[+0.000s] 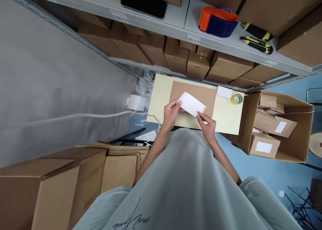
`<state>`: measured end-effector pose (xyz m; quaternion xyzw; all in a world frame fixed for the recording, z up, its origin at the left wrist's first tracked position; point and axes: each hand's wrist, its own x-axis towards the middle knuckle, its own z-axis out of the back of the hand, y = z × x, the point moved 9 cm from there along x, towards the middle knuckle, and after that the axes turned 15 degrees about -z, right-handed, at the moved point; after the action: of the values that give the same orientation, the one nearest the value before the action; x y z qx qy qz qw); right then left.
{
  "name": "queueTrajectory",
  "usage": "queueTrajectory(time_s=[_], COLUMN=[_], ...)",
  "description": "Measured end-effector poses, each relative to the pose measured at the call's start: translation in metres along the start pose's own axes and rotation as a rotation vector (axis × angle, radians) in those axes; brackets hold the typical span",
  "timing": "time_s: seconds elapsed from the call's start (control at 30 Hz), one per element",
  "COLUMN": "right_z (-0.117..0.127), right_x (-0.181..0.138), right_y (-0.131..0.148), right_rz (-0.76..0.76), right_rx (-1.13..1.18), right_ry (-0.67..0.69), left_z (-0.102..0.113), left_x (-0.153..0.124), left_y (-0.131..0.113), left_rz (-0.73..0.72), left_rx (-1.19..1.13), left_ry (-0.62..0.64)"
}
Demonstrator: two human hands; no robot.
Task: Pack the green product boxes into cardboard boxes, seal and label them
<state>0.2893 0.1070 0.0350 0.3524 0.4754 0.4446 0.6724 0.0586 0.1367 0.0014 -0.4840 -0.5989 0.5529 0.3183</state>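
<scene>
A white paper slip (191, 104) with a small yellow mark at its right corner is stretched between my two hands. My left hand (172, 113) pinches its left end between thumb and fingers. At the lower right corner, near the yellow mark, my right hand (206, 123) grips it with the fingertips. Beneath the slip, a flat brown cardboard piece (208, 95) lies on the pale yellow tabletop (227, 121). Right of the cardboard sit a white stack of paper (224, 92) and a roll of tape (236, 99).
An open carton (293, 153) holding small boxes stands at the right. Shelves above carry cartons, a black phone (144, 2), an orange-and-blue tape dispenser (218, 21) and two cutters (256, 44). To the left are a white paper roll (137, 103), a cable (83, 115) and folded cardboard (119, 171).
</scene>
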Motion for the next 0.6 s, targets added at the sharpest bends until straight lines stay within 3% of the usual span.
queueTrajectory(time_s=[0.1, 0.23, 0.47, 0.6], right_z=[-0.008, -0.011, -0.023, -0.015], right_x=[0.001, 0.012, 0.019, 0.011], right_y=[0.002, 0.006, 0.022, 0.026], right_rz=[-0.045, -0.076, -0.059, -0.052], right_rx=[0.016, 0.068, 0.157, 0.154], right_ry=[-0.075, -0.162, -0.102, -0.111], left_z=[0.023, 0.038, 0.042, 0.045], left_x=[0.001, -0.008, -0.025, -0.016], left_y=[0.001, 0.011, 0.007, -0.006], left_rz=[0.019, 0.114, 0.167, 0.117], left_rx=[0.021, 0.027, 0.003, 0.024], left_ry=[0.044, 0.203, 0.443, 0.427])
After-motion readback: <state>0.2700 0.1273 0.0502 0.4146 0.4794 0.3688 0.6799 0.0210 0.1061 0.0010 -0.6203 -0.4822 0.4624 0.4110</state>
